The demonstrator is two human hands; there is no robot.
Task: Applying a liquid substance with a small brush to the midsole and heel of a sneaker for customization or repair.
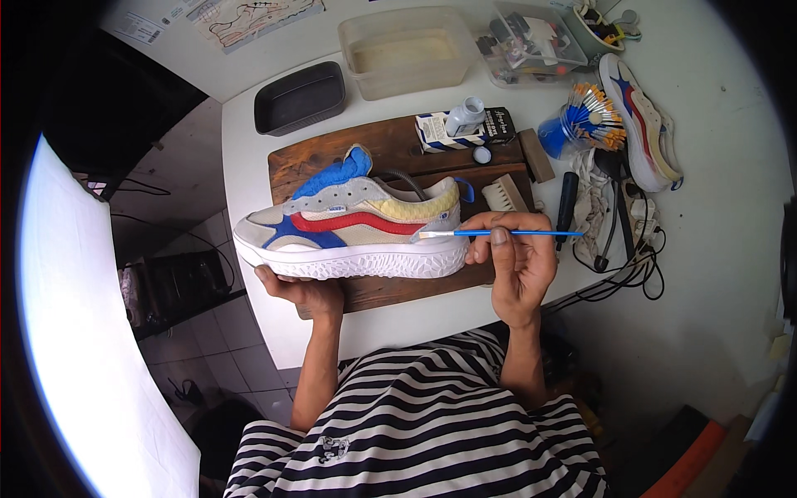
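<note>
Over the wooden board (378, 295), the left hand (314, 297) — fingers curled partway under the sole (357, 263) — held the shoe (365, 226), while the right hand (523, 264), fingers pinched closed, gripped the paintbrush (465, 234).

Left hand (309, 294): supported the shoe (357, 224) near its toe.
Right hand (525, 270): held a paintbrush (535, 233) at the shoe's heel.
Bottle (465, 119): stood beyond the shoe.

A white panel (100, 365) glares, overexposed, beyond the desk's (249, 178) left edge; fisheye curvature bends straight lines, darkness rings the view.
</note>
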